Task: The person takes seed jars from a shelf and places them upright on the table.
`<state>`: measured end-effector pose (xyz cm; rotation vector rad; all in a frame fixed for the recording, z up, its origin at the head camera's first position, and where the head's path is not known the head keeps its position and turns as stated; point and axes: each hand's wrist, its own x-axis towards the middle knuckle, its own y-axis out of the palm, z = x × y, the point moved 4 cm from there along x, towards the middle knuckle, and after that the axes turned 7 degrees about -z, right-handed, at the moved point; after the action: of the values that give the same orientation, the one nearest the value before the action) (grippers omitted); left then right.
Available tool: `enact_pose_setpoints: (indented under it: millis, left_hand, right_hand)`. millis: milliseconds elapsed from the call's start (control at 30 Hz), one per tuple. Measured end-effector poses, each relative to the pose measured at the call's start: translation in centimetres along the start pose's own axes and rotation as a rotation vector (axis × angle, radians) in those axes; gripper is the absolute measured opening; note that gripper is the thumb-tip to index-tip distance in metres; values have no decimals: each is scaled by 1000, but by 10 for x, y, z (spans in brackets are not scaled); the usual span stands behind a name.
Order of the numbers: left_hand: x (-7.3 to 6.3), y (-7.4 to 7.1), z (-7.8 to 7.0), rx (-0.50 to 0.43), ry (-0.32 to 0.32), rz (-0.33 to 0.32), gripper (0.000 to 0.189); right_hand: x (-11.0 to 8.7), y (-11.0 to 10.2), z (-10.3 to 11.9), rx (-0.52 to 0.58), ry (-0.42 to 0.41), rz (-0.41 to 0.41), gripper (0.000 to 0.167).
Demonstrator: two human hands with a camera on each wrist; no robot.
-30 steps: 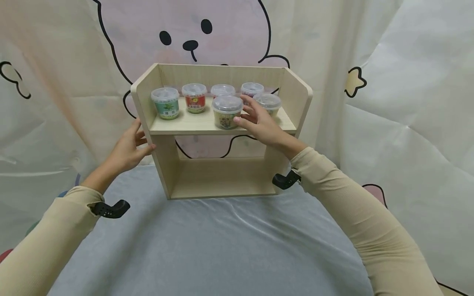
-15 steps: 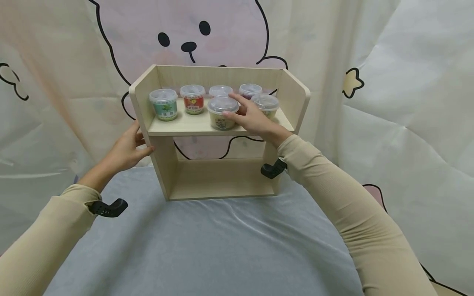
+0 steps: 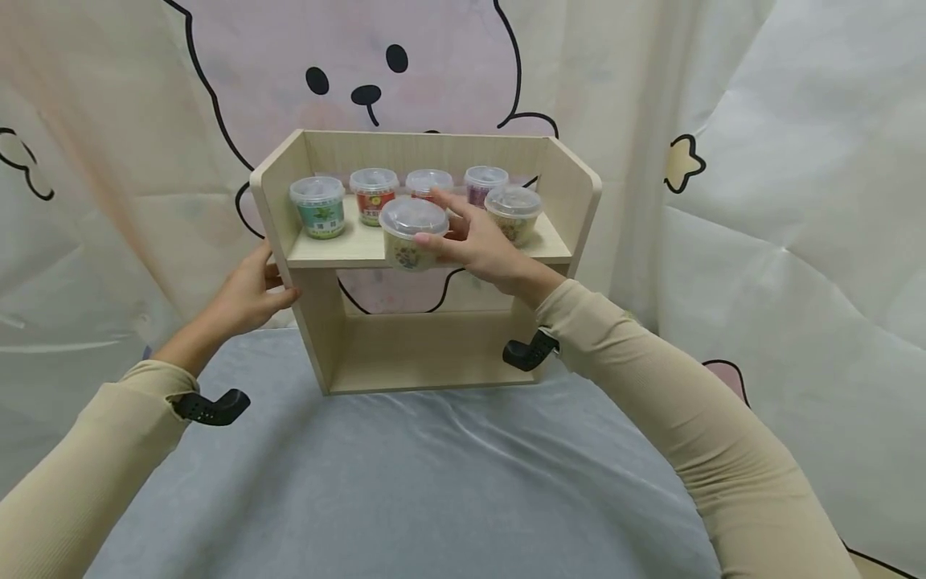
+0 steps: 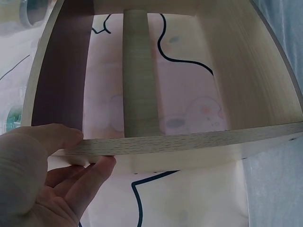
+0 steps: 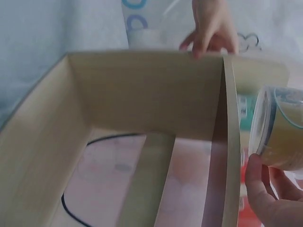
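Right hand (image 3: 479, 245) pinches lidded cup (image 3: 403, 243) at upper front of shelf (image 3: 434, 346); left hand (image 3: 249, 296) pinches shelf's left side edge.

The person's top is pale beige and long-sleeved. The left sleeve (image 3: 87, 458) looks finely ribbed, while the right sleeve (image 3: 673, 410) gathers into soft creases along its length. Just below each cuff I see a smooth, curved black wrist device: the left device (image 3: 213, 408) has small pale dots, and the right device (image 3: 531, 351) has a similar rounded end.
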<state>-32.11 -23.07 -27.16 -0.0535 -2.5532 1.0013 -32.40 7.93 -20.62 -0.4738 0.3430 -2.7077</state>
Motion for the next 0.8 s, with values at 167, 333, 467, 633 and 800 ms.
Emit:
enact_pose_setpoints:
  millis: [167, 333, 467, 633, 800]
  left_hand:
    - [1, 0, 0, 12, -8, 2, 86]
    - [1, -1, 0, 9, -5, 6, 85]
    - [2, -2, -1, 4, -1, 4, 85]
    - [2, -2, -1, -3, -9, 8, 87]
    - [0, 0, 1, -13, -30, 23, 87]
  right_hand:
    - [-11, 19, 5, -29, -40, 71, 63]
    - [-21, 38, 1, -27, -88, 103, 60]
    - [-27, 51, -9, -31, -111, 106, 61]
    - [-32, 69, -32, -22, -81, 95, 66]
    - [-36, 85, -61, 36, 4, 86, 70]
